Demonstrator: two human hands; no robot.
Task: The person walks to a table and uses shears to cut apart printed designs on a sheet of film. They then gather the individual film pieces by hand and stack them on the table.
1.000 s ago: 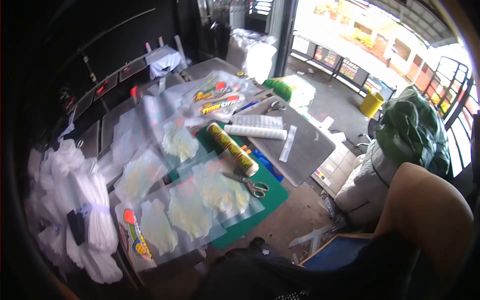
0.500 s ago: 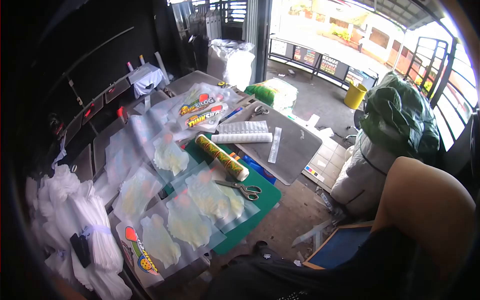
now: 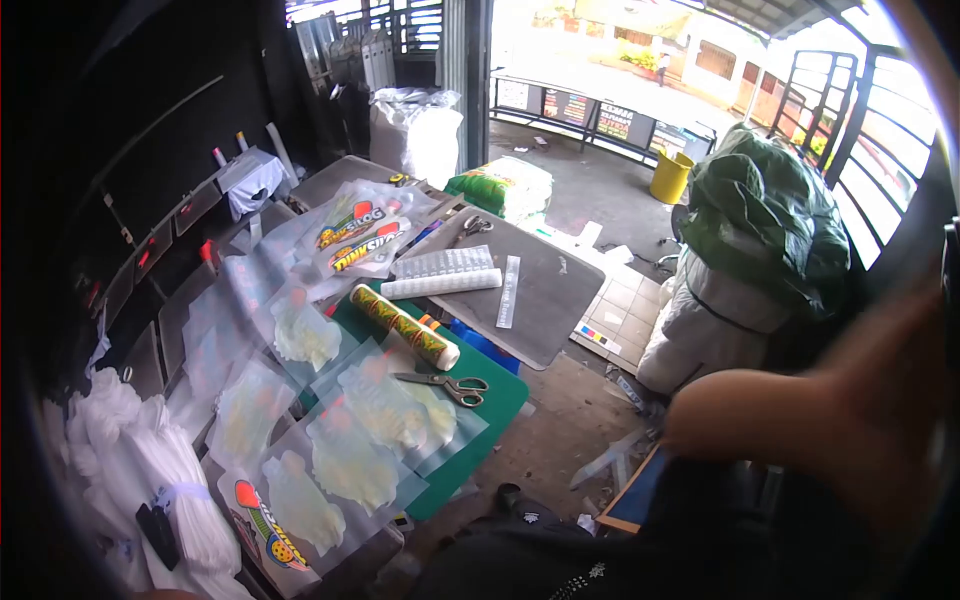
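- The right hand (image 3: 700,420) shows low at the right of the view as a blur at the end of a bare arm. I cannot tell whether its fingers are spread or closed.
- Nearest to it, a bulging white sack (image 3: 700,325) stands on the floor just beyond it, with a green bag (image 3: 765,220) slumped on top.
- A wood-framed blue panel (image 3: 638,485) lies on the floor just below the hand.
- Well apart to the left, scissors (image 3: 447,386) lie on a green mat (image 3: 495,390), near a printed roll (image 3: 403,326).
- Clear sleeves (image 3: 350,465) holding pale gloves overlap across the mat's near end.
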